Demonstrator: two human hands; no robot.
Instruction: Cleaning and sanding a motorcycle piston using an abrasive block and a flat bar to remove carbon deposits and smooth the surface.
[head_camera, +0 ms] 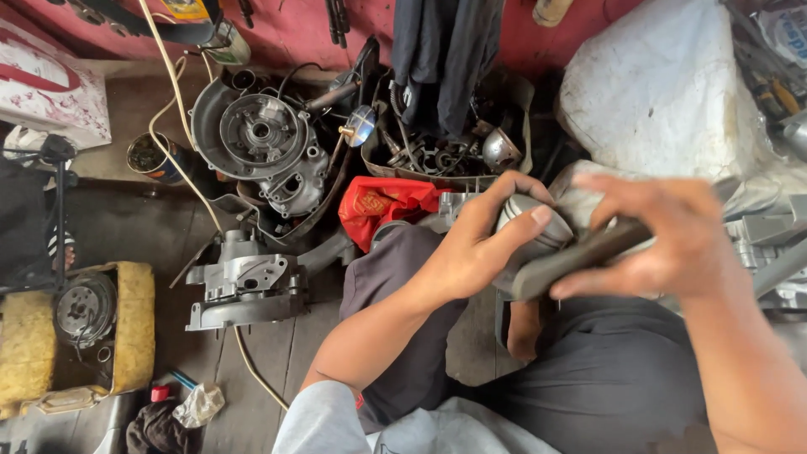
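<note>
**Over the lap, both hands on one grey metal part**

Above the knees, right of centre, the left hand [471, 252] wraps a rounded grey metal part [531, 229], thumb laid across its top, fingers curled round the far side. The right hand [664, 240] is blurred; its fingers are pressed together round a flat dark bar [580, 256] that lies across the part's lower edge, touching it. So the part sits between the two hands, held clear of the wooden floor [277, 353].

Room is tight. On the right a white sack [664, 92] crowds in just beyond the right hand, with grey castings under it. Straight ahead a tray of small parts [445, 155] stands by the red wall, and a red cloth [382, 206] lies just beside the left knee. Leftward the floor opens a little: two engine cases sit there, a round one [261, 143] near the wall and a squarer one [248, 286] nearer the person, well apart from the hands. One tin can [151, 158] stands by a cream cable [181, 143]. At the left edge, one yellow foam block [134, 328] cradles a round flywheel [84, 309].
</note>
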